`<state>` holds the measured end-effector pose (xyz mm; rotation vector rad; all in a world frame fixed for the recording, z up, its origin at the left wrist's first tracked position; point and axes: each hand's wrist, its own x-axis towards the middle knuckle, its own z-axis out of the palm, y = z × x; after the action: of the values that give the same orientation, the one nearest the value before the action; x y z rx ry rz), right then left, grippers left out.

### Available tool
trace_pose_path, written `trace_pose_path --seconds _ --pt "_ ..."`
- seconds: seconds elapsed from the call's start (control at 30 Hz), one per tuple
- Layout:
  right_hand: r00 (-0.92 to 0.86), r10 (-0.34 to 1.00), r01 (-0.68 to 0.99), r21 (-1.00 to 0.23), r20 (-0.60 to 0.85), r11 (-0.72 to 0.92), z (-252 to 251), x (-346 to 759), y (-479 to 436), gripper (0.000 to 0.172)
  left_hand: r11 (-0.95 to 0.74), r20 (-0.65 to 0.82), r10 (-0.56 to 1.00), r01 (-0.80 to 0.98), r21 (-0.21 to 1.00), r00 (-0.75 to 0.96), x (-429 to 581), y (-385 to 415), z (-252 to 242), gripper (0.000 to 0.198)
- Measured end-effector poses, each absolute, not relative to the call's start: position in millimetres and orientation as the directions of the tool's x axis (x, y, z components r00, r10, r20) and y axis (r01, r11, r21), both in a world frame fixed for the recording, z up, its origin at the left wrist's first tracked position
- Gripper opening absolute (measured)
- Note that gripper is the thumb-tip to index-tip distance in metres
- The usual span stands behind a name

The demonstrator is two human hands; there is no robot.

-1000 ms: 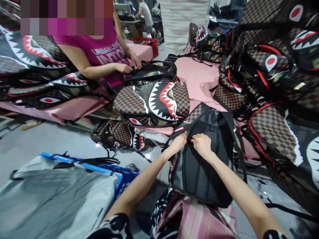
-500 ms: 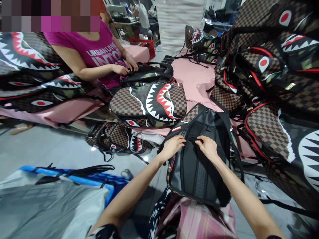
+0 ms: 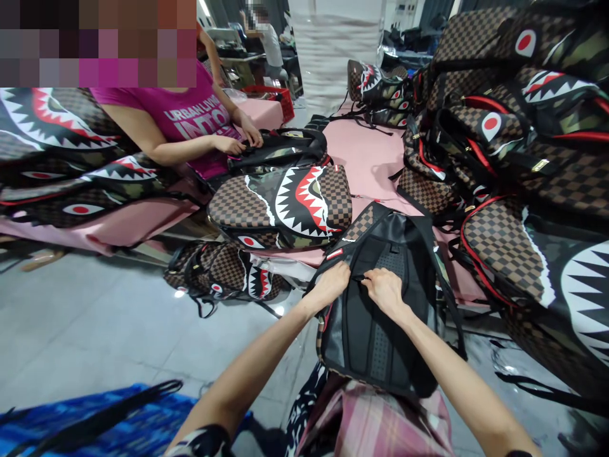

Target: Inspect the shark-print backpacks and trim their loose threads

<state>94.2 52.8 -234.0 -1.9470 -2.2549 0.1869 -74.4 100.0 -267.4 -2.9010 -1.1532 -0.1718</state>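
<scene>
A backpack [image 3: 375,349] lies back side up, its lower end against my lap and its top on the pink table. Its back is black padding, with brown checks at the edges. My left hand [image 3: 334,283] is closed on the left side of the back panel, at a black strap whose gripped part is hidden by the fingers. Just to the right, my right hand [image 3: 384,289] pinches a small black strap end, pulled short between the two hands. Behind it, another backpack [image 3: 304,206] with a shark mouth print lies on the table.
A co-worker in a magenta shirt [image 3: 190,114] handles a black-strapped bag [image 3: 280,146] across the table [image 3: 366,146]. Shark-print backpacks are piled on the right [image 3: 504,247] and left [image 3: 57,127]. One bag [image 3: 219,270] sits low beside the table. Blue sheeting [image 3: 95,425] lies lower left.
My right hand has shifted slightly left and down, and its fingers have closed more. My left hand's fingers have curled in. The view has tilted, leaving less of the blue-edged sack visible.
</scene>
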Motion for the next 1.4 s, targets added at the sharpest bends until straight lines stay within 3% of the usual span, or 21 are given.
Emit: trace_pose_path --seconds 0.3,0.63,0.7,0.77,0.83,0.9,1.0,1.07,1.17,1.27,1.4 --pt "-0.209 0.978 0.972 -0.112 -0.007 0.207 -227.2 82.6 61.8 0.016 -0.685 0.127 0.727 0.723 0.083 0.674 -78.8 98.1 -283.9 0.022" --pt "-0.164 0.985 0.966 -0.214 -0.058 0.148 -230.1 74.2 73.8 0.016 -0.642 0.129 0.765 0.730 0.236 0.631 -73.8 97.5 -279.3 0.024" --pt "-0.106 0.993 0.948 -0.307 -0.056 0.084 -232.9 86.7 74.9 0.018 -0.609 0.160 0.791 0.734 0.301 0.591 -82.3 93.8 -265.5 0.025" --pt "0.009 1.000 0.828 -0.561 -0.021 -0.019 -236.7 108.5 71.4 0.022 -0.555 0.173 0.825 0.713 0.428 0.538 -104.9 84.4 -249.6 0.028" --pt "0.155 0.988 0.541 -0.837 0.002 -0.083 -241.0 136.1 58.4 0.028 -0.465 0.097 0.866 0.718 0.517 0.490 -137.9 67.0 -237.3 0.034" --pt "0.273 0.962 0.294 -0.951 -0.016 -0.099 -244.9 163.4 32.4 0.036 -0.358 -0.033 0.911 0.829 0.430 0.411 -170.0 41.6 -232.7 0.040" --pt "0.412 0.906 0.158 -0.971 -0.102 -0.181 -250.3 193.8 -28.5 0.044 -0.365 0.019 0.927 0.886 0.287 0.375 -191.7 -3.7 -240.2 0.038" --pt "0.444 0.878 0.116 -0.961 -0.177 -0.252 -255.2 205.4 -76.4 0.039 -0.553 0.106 0.832 0.798 0.241 0.545 -185.7 -28.6 -251.1 0.034" --pt "0.313 0.891 0.163 -0.905 -0.330 -0.393 -266.6 209.3 -143.3 0.038 -0.744 0.112 0.666 0.645 0.174 0.738 -163.6 -45.5 -270.1 0.059" --pt "0.173 0.868 0.231 -0.837 -0.466 -0.496 -279.9 197.2 -188.3 0.046 -0.737 0.070 0.673 0.660 0.147 0.736 -145.8 -45.3 -286.8 0.083" --pt "0.289 0.836 0.056 -0.863 -0.467 -0.502 -290.6 174.5 -204.8 0.050 -0.728 0.082 0.682 0.666 0.160 0.726 -134.9 -44.6 -297.0 0.099"
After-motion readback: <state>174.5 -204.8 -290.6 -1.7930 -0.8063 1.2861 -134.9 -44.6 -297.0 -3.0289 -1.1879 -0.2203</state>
